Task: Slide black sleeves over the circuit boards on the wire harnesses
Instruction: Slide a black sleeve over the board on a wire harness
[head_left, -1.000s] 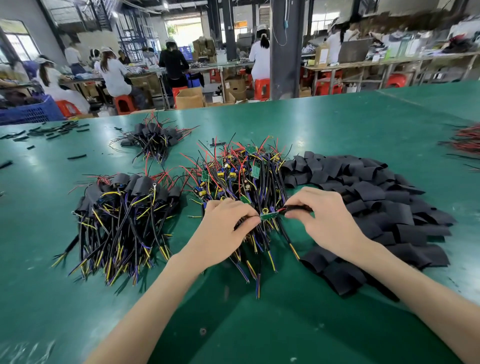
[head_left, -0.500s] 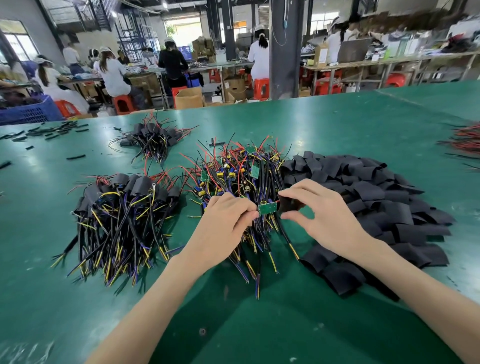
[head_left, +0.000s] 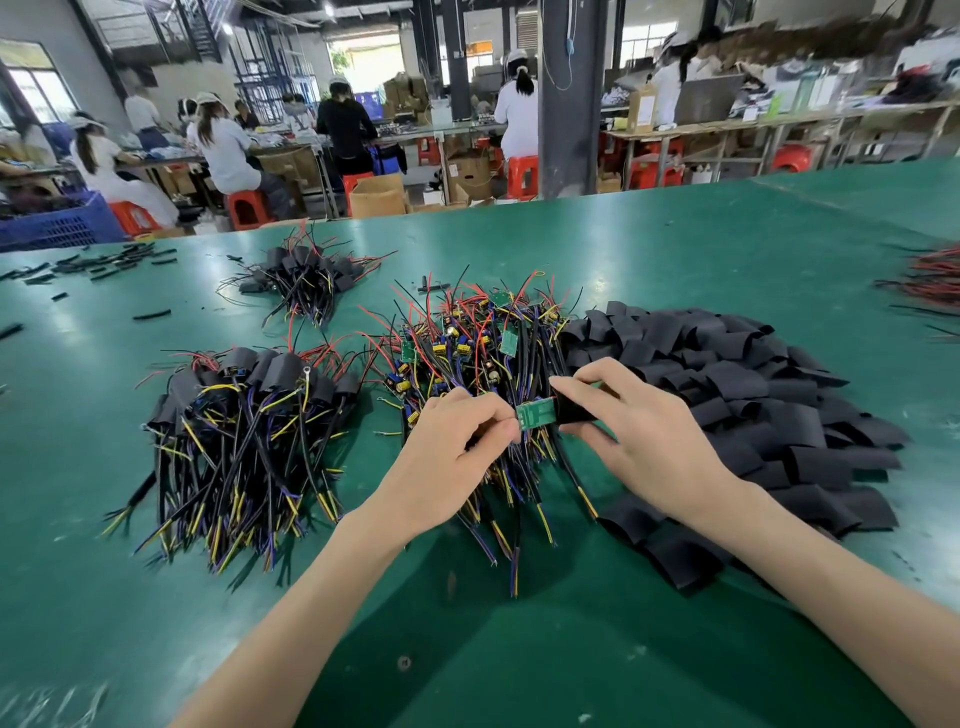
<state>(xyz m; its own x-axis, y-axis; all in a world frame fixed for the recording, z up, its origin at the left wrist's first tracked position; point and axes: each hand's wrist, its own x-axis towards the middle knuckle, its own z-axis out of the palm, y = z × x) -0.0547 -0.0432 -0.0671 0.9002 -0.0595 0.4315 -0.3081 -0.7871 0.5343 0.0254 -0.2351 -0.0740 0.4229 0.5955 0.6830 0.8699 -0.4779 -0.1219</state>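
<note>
Black sleeve (head_left: 574, 410), pinched in the right hand (head_left: 641, 441), mouths leftward onto the green circuit board (head_left: 535, 415) the left hand (head_left: 457, 457) pinches, axes aligned.

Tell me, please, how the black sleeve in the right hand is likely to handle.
The black sleeve is probably thin and floppy: those in the pile lie flattened and bent. It likely weighs little, as the right hand holds it by fingertips. Its mouth may collapse against the circuit board.
</note>
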